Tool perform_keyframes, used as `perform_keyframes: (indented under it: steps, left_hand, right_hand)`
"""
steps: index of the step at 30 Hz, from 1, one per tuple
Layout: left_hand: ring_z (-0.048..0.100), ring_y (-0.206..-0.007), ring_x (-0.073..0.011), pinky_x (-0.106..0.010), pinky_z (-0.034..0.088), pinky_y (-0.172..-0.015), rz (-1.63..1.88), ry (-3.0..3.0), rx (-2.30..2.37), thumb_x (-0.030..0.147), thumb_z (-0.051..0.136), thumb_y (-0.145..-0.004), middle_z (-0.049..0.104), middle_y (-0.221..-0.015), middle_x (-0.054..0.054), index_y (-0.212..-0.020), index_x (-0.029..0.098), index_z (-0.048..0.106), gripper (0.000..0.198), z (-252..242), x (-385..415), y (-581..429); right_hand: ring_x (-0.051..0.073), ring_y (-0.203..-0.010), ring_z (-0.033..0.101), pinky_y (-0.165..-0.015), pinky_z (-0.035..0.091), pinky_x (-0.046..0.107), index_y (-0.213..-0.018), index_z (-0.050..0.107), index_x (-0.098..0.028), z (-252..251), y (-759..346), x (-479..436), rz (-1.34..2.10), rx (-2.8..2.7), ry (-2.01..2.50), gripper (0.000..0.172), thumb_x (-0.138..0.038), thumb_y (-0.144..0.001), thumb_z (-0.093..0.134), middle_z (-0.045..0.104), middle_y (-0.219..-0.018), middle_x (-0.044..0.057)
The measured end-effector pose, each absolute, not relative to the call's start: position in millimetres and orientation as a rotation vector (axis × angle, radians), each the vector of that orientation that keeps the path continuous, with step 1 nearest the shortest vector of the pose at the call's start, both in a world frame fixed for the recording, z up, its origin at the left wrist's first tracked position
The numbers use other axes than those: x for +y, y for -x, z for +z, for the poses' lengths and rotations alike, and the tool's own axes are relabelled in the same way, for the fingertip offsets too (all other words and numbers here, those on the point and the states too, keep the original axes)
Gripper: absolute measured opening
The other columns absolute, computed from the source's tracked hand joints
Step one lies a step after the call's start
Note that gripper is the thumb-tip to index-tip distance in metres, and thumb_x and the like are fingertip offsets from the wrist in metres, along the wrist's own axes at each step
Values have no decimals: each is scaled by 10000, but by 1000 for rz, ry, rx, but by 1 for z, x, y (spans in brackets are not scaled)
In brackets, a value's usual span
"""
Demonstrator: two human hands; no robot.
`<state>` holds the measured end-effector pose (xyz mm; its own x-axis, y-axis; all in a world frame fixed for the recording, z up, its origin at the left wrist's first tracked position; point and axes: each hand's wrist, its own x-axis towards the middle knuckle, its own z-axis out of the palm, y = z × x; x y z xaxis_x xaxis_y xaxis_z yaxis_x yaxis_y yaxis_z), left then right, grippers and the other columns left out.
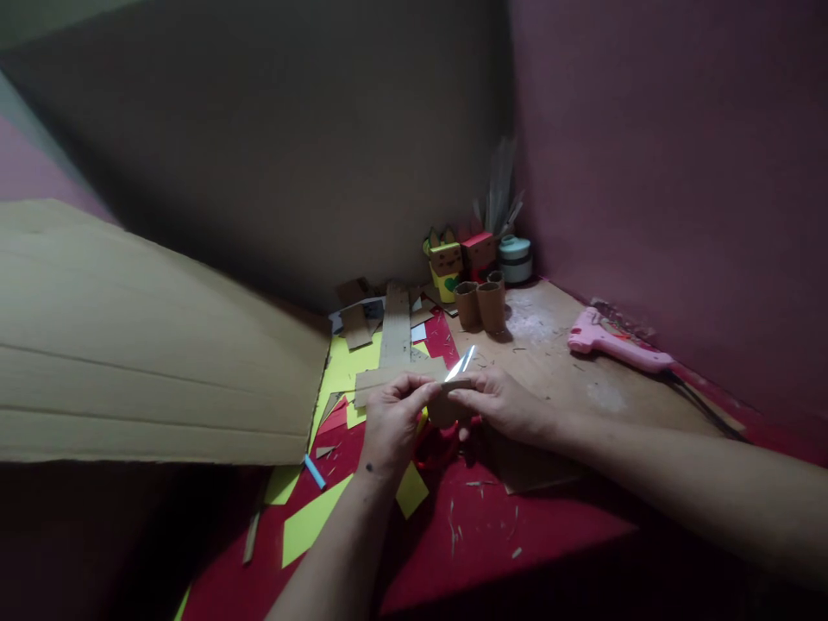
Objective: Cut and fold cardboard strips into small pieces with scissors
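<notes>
Between my two hands is a small brown cardboard piece (448, 405). My left hand (396, 423) pinches its left edge between thumb and fingers. On the other side, my right hand (495, 401) grips it with the thumb on top. Behind the piece, bright scissor blades of a pair of scissors (461, 362) point up and to the right, and their red handles show below. The cardboard covers the scissors' middle, so I cannot tell whether they rest on the table or touch a finger. A flat cardboard strip (372, 380) lies just beyond my left hand.
A pink glue gun (614, 341) with a cord lies at right. Cardboard tubes (491, 308), a yellow figure (446, 267), a red figure (479, 253) and a pale blue pot (516, 259) stand at the back. A large cardboard sheet (161, 345) juts in from the left. Yellow paper (314, 522) and scraps litter the red surface.
</notes>
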<state>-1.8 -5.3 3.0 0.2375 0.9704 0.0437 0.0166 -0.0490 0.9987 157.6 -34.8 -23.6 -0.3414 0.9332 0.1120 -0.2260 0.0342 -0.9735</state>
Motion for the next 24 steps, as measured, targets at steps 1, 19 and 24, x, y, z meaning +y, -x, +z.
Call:
perform_keyframes:
  steps: [1,19,24]
  left_hand:
    - [531,-578,-85,-185,426,-579,1047,-1352,1026,255,744,-647,622,-605,24,-681,136,665,146,3,-6,1]
    - [462,-503,-87,-222,355,-496,706,-1548,988,252,652,-694,548,-592,28,-682,156,569,128,18,-9,-17]
    - [457,-551,-103,-230,354,-530,785,-1695,983,217,630,-700,519,-582,35,-635,167,546,118,16,-1,-20]
  right_hand:
    - [128,-605,615,-553,511,263,-934,678,-169,-23,-158,-35,1525,-1307,800,203,-297,-825,564,665,-752,39]
    - [96,-532,439,-505,338,238,-665,579,-165,-6,-178,-31,1256,-1150,1001,239,-382,-749,633,528,-601,-23]
    - [112,-586,510,-582,401,252,-690,608,-155,-7,-185,-25,1161,-1194,1003,229,-368,-773,625,585,-636,-9]
